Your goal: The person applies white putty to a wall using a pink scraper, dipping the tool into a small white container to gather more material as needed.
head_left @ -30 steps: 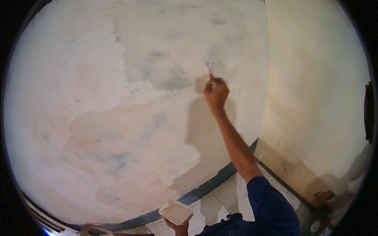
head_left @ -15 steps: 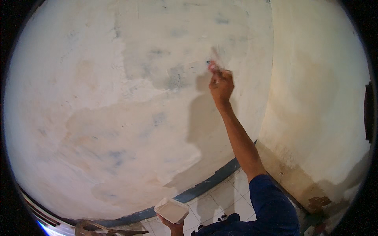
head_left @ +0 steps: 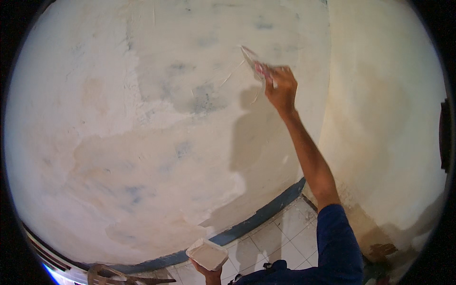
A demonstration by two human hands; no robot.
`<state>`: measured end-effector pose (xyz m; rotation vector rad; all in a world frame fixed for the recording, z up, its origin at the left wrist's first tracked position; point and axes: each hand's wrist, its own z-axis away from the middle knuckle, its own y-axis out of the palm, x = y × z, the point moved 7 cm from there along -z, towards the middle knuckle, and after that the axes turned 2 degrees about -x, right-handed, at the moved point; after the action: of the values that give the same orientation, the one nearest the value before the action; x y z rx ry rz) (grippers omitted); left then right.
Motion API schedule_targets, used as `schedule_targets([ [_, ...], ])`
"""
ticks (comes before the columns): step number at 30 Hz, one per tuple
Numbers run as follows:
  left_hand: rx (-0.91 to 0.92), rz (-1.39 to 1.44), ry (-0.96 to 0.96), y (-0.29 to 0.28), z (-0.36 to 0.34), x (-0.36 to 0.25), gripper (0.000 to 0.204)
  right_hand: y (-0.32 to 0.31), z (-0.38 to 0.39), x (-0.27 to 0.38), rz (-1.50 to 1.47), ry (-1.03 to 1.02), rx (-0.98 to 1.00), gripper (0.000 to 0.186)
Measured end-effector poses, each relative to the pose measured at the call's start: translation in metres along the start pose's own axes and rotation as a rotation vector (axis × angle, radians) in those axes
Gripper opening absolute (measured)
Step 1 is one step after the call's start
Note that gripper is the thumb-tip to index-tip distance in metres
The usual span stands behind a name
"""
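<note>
Pale, patchy plaster wall (head_left: 142, 142) met the flat putty knife (head_left: 251, 59), now raised higher, gripped in the right hand (head_left: 281, 88), while the left hand (head_left: 211, 273) apparently cupped a white tray (head_left: 207, 254).

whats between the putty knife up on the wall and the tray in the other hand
In the head view, only patchy plastered wall, the blue baseboard strip and a bit of tiled floor lie between putty knife and tray.

The right hand (head_left: 282, 88) was raised high with the arm fully extended, fingers closed in a grip, forearm bare below a blue sleeve. The left hand (head_left: 209, 271) was held low at the lower edge, palm up, fingers curled in support.
</note>
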<state>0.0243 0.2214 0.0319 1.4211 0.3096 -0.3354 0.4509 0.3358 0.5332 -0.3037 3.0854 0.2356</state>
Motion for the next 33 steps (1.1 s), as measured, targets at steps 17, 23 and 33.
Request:
schedule_targets([
  [17, -0.035, 0.009, 0.065, -0.005, -0.005, 0.007, 0.063, 0.01, 0.116, 0.054, -0.308, 0.003, 0.321, 0.041],
  [23, -0.018, 0.015, 0.072, 0.014, 0.002, 0.008, 0.063, -0.003, 0.011, -0.034, 0.011, 0.024, 0.054, 0.024],
  [33, -0.079, 0.08, -0.018, -0.003, 0.0, 0.028, 0.065, 0.012, 0.138, 0.005, -0.072, -0.016, 0.27, 0.032],
])
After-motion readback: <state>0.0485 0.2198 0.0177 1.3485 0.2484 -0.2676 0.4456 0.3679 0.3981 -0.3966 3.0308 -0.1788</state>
